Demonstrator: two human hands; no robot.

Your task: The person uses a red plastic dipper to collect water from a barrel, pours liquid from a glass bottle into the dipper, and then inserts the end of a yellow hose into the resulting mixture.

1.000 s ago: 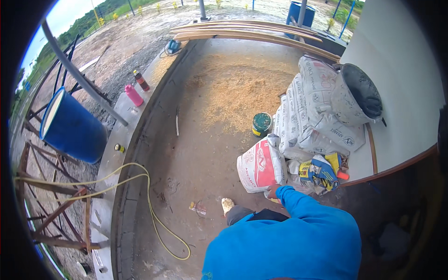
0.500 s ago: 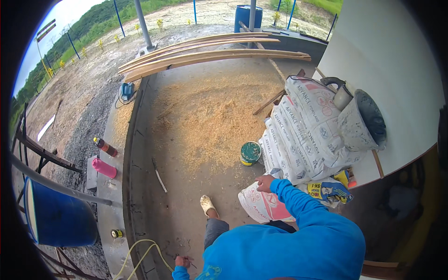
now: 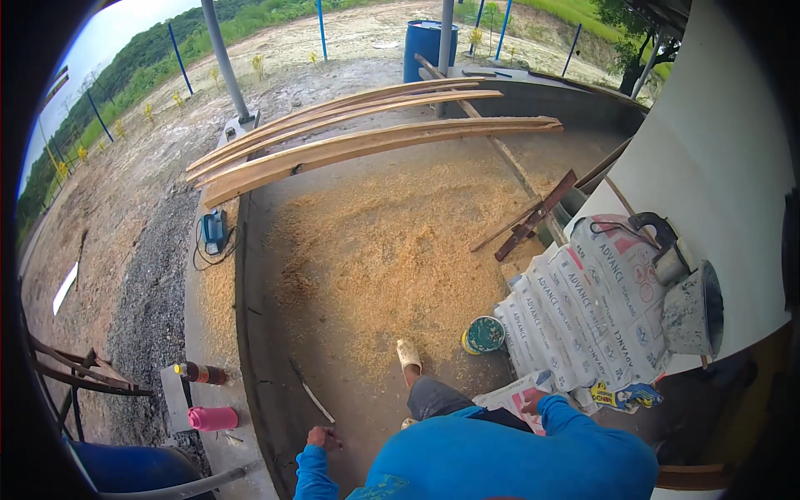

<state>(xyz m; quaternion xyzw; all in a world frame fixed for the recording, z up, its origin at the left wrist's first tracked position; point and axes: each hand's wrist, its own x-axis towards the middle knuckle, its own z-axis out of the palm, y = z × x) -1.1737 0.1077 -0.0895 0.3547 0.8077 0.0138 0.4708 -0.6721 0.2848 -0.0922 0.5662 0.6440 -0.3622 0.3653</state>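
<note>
My right hand point(image 3: 533, 405) grips the top of a red-and-white sack point(image 3: 512, 392) that lies low beside a stack of white sacks point(image 3: 596, 312). My left hand point(image 3: 322, 437) hangs near the concrete floor with its fingers curled around a small thin dark item. Both arms are in blue sleeves. My foot in a pale sandal point(image 3: 408, 356) stands on the sawdust point(image 3: 392, 242) between the two hands.
A green-lidded can point(image 3: 484, 335) sits by the sacks, with a grey bucket point(image 3: 692, 312) on top against the white wall. Long planks point(image 3: 375, 137) lie across the far floor. On the left curb are a blue power tool point(image 3: 214, 231), a brown bottle point(image 3: 200, 372), a pink bottle point(image 3: 212, 418) and a blue barrel point(image 3: 125, 467).
The view has swung forward and right along the floor. My right hand has stayed on the red-and-white sack, now lower in view. My left hand came into view at the lower left.
</note>
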